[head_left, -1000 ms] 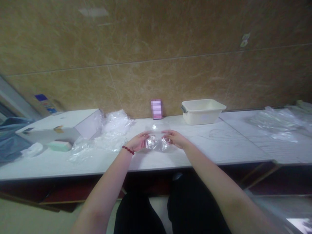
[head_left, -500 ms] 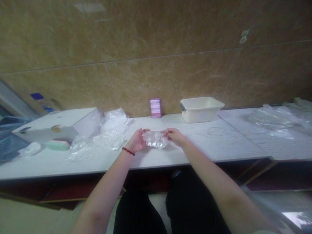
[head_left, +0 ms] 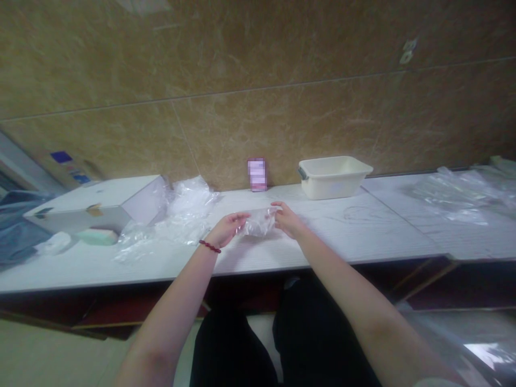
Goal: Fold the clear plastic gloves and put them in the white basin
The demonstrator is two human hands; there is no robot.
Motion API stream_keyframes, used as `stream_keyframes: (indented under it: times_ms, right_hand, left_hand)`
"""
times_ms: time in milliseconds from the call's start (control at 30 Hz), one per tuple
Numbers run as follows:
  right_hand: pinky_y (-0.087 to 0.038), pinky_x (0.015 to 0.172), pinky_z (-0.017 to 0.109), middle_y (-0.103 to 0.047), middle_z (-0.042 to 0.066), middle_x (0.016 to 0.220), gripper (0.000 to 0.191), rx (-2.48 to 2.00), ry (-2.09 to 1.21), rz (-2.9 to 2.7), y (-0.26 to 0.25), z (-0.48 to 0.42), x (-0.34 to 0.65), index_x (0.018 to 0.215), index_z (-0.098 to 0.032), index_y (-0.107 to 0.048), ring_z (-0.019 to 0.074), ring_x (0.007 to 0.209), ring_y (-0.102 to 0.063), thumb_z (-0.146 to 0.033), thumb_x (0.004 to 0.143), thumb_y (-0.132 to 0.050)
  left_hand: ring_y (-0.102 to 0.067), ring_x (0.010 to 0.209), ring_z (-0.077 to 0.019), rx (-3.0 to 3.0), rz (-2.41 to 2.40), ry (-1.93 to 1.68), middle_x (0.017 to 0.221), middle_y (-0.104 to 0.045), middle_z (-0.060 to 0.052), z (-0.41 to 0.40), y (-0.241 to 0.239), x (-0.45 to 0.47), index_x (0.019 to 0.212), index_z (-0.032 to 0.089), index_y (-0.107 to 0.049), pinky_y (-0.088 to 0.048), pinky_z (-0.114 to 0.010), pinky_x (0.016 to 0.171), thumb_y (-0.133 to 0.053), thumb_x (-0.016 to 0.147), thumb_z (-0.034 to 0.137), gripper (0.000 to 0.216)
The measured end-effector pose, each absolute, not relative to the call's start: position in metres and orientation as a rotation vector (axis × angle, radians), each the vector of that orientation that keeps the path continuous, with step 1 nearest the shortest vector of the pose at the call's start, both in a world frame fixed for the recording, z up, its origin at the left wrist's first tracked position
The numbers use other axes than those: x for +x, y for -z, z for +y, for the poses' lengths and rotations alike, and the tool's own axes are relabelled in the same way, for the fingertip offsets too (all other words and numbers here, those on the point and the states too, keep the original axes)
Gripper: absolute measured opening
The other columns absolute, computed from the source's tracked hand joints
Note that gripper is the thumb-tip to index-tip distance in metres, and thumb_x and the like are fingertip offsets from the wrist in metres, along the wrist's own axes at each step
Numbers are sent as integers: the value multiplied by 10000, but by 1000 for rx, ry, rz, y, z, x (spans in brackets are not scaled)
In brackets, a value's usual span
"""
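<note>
Clear plastic piece (head_left: pixel 259 222) bunches narrower than half a second ago

Left hand (head_left: pixel 229 228) now has its fingers straighter, pointing in; tub (head_left: pixel 336 185) and white box (head_left: pixel 100 199) stay put. Plastic piece, maybe a small bag, sits between the hands, over the middle of the table (head_left: pixel 262 260), nearer front edge than side edges. Left hand pinches its left side, right hand (head_left: pixel 288 220) its right side, thumb and fingers closed on the film. Whether it touches the table: can't tell. Plastic heap (head_left: pixel 181 226) lies left of it, beside the box; tub near back edge, right of it. Handling, likely: very light, limp, slick, creases easily, could tear if yanked. Best hold: opposite side edges, fingertip pinch, light tension.
</note>
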State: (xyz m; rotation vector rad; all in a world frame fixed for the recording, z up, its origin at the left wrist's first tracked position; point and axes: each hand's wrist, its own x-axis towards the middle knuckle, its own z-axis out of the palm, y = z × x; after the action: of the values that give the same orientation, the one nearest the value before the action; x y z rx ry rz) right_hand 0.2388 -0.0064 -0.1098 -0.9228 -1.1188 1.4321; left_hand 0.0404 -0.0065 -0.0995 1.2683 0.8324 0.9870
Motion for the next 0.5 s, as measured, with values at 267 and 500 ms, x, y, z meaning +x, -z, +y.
stream_keyframes:
  times_ms: [267,500]
  right_hand:
    - [-454,651,310,-568,16,834,465,-960,-1832,-1071,117,-13,232,978,-235,-377,116,673,-571,-260,596,-641]
    - [-453,580,236,-584,-1,692,494,-1118,-1581,-1140,117,-12,225,1026,-206,-370,98,605,-561,-171,603,-622]
  left_hand:
    - [-532,691,-93,1317,864,-1178,826,-595,-43,-10,91,40,868,130,-585,-390,-223,653,-606,630,204,251]
    - [-554,718,-119,1288,841,-1135,871,-577,-60,-13,94,41,945,121,-536,-426,-259,669,-632,606,201,361]
